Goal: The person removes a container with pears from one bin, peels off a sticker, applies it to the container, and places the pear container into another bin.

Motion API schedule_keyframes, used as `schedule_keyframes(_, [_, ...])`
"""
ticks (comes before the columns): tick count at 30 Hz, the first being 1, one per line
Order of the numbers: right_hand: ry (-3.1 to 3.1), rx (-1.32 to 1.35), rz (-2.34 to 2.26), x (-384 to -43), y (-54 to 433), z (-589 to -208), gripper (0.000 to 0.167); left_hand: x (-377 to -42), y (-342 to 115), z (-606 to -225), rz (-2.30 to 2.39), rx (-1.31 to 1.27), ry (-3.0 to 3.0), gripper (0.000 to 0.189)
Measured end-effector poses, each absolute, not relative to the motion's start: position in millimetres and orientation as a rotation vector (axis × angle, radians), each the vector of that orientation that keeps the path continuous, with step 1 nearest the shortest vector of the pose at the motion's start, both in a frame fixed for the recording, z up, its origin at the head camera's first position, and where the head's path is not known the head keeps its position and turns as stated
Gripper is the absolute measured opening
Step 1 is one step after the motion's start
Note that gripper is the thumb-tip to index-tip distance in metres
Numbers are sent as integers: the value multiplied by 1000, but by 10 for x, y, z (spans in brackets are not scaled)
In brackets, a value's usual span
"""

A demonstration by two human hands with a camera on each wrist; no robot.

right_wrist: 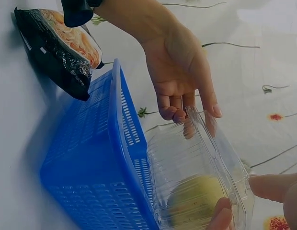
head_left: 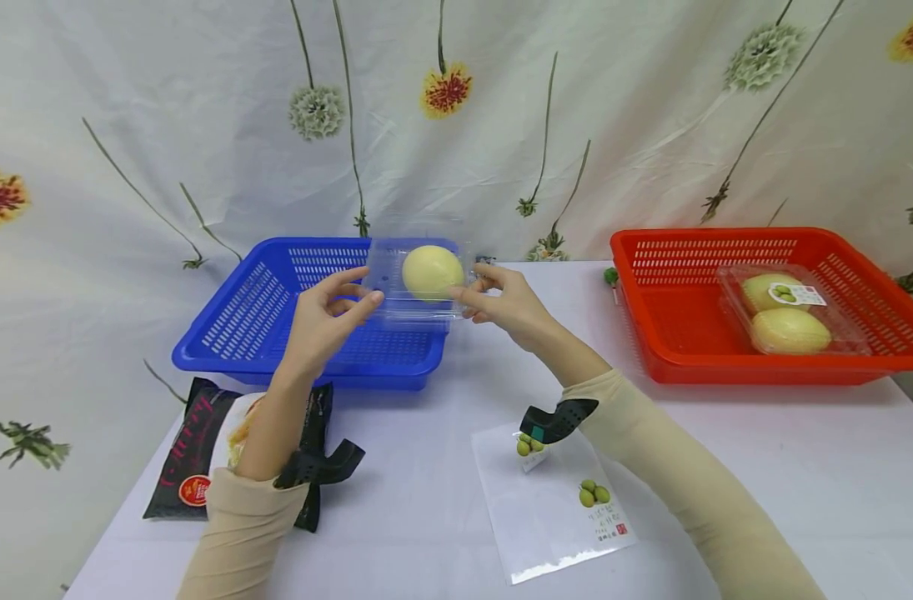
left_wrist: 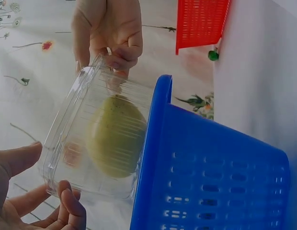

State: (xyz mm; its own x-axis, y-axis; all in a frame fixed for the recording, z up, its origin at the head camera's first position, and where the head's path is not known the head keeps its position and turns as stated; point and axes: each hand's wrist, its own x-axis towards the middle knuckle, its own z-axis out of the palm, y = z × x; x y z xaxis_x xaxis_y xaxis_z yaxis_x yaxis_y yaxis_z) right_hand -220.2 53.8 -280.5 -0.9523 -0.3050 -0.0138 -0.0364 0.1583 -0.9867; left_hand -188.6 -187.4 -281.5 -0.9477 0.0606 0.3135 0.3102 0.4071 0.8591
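Both hands hold a clear plastic clamshell box (head_left: 386, 279) up above the right part of the blue basket (head_left: 306, 367). Inside the box lies one round, pale yellow-green fruit (head_left: 432, 272), nearer its right end. My left hand (head_left: 317, 321) pinches the left end of the box, thumb on one side of the rim and fingers on the other. At the opposite end, my right hand (head_left: 510, 304) grips the rim between thumb and fingers. In the left wrist view the box (left_wrist: 67, 124) appears tilted, its underside close to the basket's rim (left_wrist: 160, 100).
A red basket (head_left: 714, 360) at the right contains a clear box of two yellow fruits (head_left: 790, 329) with a label. A black food bag (head_left: 178, 467) lies front left, under the left forearm. A transparent sheet with fruit stickers (head_left: 531, 508) lies front centre. A flowered cloth hangs behind.
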Motion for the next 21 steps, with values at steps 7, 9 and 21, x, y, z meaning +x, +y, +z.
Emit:
schedule_keyframes(7, [2233, -310, -1906, -2184, 722, -2821, 72, -1929, -1714, -2859, -1630, -348, -2421, 48])
schedule_keyframes(9, [2234, -303, -1911, -2176, 771, -2833, 71, -1945, -1667, -2873, -1655, -358, -2411, 48])
schedule_keyframes(21, [2266, -241, -1928, -2139, 1076, -2932, 67, -1998, -1381, -2951, -1780, -378, -2383, 48])
